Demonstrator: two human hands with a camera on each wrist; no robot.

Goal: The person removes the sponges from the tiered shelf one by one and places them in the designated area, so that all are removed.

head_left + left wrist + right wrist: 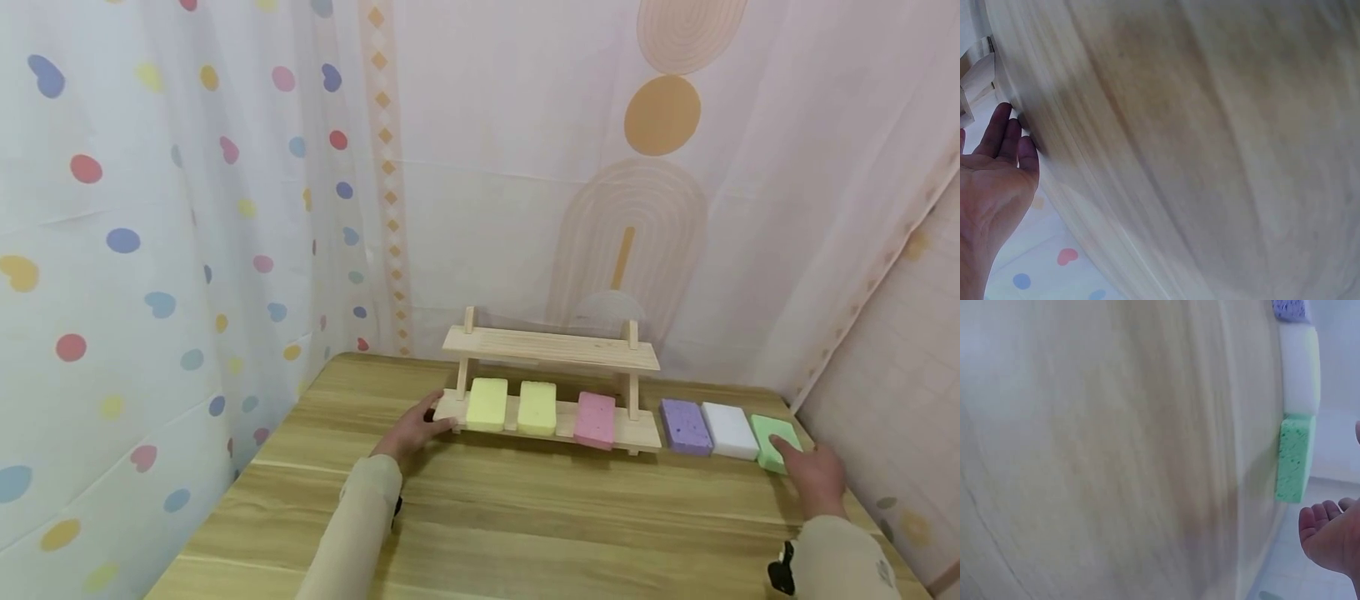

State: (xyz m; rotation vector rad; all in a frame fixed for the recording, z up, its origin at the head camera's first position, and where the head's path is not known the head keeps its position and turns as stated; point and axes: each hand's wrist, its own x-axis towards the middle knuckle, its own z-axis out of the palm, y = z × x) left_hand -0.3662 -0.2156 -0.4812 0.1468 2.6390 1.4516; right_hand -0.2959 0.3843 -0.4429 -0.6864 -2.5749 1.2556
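While the L hand [411, 435] touches the L end of the wooden rack [551, 347] in the head view, thumb at the front edge & well apart from the fingers, the R hand [819, 477] is at the green sponge [765, 443], on the R part of the table [525, 533]. L grip's wide; can't tell how firmly it presses. R thumb reaches over the sponge top; grip approx. half open, nothing seen clasped, can't tell if the thumb makes contact. Green's last in a row of 3 w/ the white sponge [729, 430] & purple sponge [686, 427], R of the rack. On the lower shelf, L to R: 2 yellow sponges [488, 403], then a pink sponge [596, 419].

L wrist view: fingers nearly straight, rack corner near them at the frame edge, thumb mostly cut off. Dotted curtain [1041, 262] beyond the table edge.

R wrist view: fingers loosely bent, just beside the green sponge's end; thumb mostly out of frame. Green sponge is on the table, touching the white.
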